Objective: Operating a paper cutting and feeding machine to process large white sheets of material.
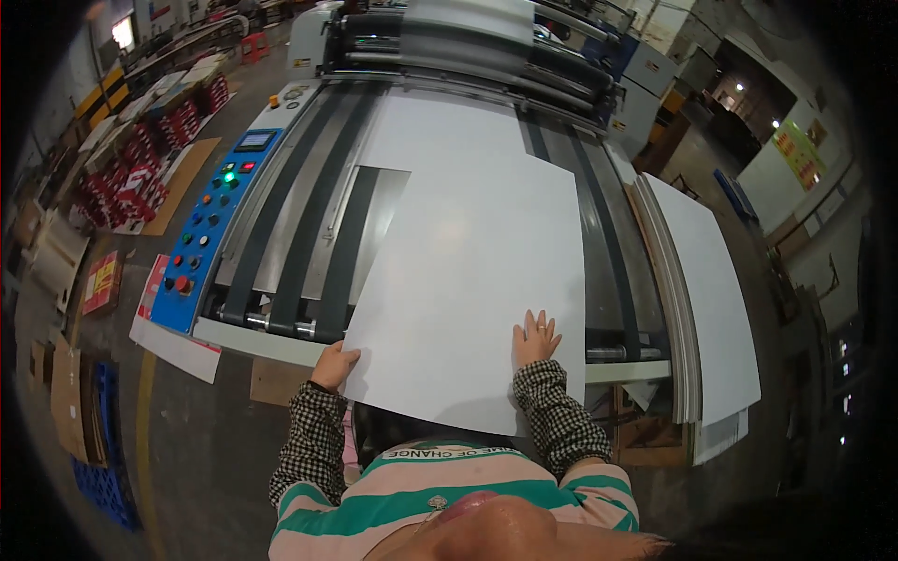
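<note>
A large white sheet (477, 280) lies over the feed belts of a roller machine, its near edge reaching past the machine's front toward my body. My left hand (334, 366) holds the sheet's near left edge, thumb on top and the other fingers mostly hidden. On the sheet's near right part my right hand (536, 339) rests flat, fingers spread. Beyond it, another white sheet (440, 131) runs up to the rollers (477, 70); the nearer sheet seems to overlap it.
Left of the belts (304, 215) stands a blue control panel (213, 224) with buttons and a small screen. A tall stack of white sheets (706, 299) stands right of the machine. Red-and-white stacked goods (140, 182) and a blue pallet (105, 467) are on the floor at left.
</note>
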Demonstrator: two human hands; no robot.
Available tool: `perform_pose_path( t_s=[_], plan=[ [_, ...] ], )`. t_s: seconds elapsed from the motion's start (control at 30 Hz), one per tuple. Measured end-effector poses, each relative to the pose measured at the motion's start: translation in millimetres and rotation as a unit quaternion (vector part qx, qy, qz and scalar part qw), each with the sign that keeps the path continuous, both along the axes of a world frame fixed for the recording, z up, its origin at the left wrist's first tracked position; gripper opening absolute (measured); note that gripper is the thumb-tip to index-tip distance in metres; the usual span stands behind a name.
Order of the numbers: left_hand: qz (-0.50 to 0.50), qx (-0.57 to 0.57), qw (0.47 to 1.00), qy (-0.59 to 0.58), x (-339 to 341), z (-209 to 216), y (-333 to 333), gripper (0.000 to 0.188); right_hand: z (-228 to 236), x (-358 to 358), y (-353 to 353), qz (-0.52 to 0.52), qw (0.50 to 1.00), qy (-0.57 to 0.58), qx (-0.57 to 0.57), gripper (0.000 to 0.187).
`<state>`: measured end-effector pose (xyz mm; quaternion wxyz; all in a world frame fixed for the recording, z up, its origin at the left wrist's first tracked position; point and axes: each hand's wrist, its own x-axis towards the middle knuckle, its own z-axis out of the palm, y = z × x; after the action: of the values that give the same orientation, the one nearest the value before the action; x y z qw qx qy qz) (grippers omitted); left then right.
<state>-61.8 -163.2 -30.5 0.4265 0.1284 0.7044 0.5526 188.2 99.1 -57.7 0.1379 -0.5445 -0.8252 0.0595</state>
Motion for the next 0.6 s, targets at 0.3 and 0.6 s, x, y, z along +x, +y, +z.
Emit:
perform_pose_path(
  t_s=[0.3,0.6],
  plan=[
    [-0.013,-0.003,1.0,-0.023,7.2,2.0,-63.4,0.032,4.8,-8.3,-28.4,0.053,0.995,-0.036,-0.08,0.048],
    [0.059,-0.002,0.99,-0.131,-0.8,1.3,-86.8,0.029,8.2,-28.8,-34.9,0.107,0.988,-0.047,-0.103,0.052]
  ],
)
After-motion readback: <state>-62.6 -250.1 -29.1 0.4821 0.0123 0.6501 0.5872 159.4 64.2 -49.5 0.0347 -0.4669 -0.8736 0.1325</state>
